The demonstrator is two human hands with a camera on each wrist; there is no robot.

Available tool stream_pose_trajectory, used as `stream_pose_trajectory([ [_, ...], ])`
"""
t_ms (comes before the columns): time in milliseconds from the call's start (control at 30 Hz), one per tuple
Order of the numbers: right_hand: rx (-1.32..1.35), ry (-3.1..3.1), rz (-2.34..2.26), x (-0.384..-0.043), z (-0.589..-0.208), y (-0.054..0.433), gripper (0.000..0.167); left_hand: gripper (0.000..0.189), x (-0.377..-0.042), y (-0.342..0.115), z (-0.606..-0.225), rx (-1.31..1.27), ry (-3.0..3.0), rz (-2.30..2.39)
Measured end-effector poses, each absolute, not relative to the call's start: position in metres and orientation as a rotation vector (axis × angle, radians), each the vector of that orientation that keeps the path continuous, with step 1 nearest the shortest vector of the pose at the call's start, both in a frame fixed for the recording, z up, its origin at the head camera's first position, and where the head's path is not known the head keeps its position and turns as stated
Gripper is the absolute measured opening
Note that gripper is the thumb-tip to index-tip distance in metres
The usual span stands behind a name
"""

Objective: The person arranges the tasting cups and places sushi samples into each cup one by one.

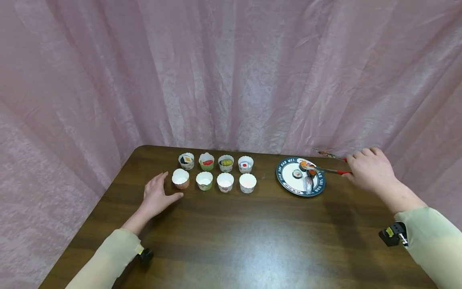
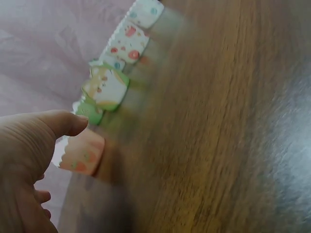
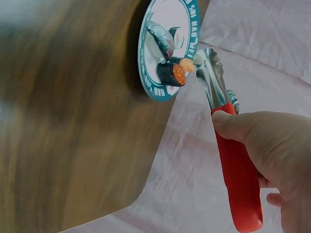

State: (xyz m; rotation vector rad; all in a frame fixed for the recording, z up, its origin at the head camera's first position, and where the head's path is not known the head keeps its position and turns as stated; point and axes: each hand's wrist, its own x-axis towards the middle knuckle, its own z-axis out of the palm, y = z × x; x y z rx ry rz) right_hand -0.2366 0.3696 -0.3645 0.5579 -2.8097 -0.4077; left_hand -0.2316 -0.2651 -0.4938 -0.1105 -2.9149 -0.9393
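My right hand (image 1: 371,169) grips a pair of tongs (image 3: 238,179) with red handles and metal ends. Their two arms stand apart, and the lower one overlaps the sushi on a round plate (image 1: 288,177) with a dark blue lettered rim. On that plate lie a white-centred roll (image 1: 297,174), a silvery fish-topped piece (image 1: 308,184) and orange-topped pieces (image 3: 170,74). At the left, my left hand (image 1: 157,195) is beside an orange paper cup (image 1: 181,184), thumb and fingers spread. In the left wrist view, the thumb overlaps the cups.
More paper cups (image 1: 225,184) stand to the right in the front row, their white insides showing. Behind them, a second row of cups (image 1: 207,163) holds small coloured sushi pieces. The brown wooden table (image 1: 216,237) ends at a pink curtain (image 1: 231,80).
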Motion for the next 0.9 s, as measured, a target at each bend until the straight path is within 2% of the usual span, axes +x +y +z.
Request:
stream_pose_trajectory([
  [333, 0.531, -2.985, -0.434, -0.265, -0.349, 0.336, 0.030, 0.101, -0.243, -0.269, -0.503, -0.036, -2.977, -0.920],
  [667, 0.302, -3.255, -0.256, -0.278, -0.334, 0.299, 0.037, 0.104, -0.246, -0.265, -0.503, -0.052, -2.977, -0.914],
  [900, 0.243, -3.318, -0.185, -0.279, -0.332, 0.295, 0.036, 0.104, -0.247, -0.264, -0.502, -0.050, -2.988, -0.915],
])
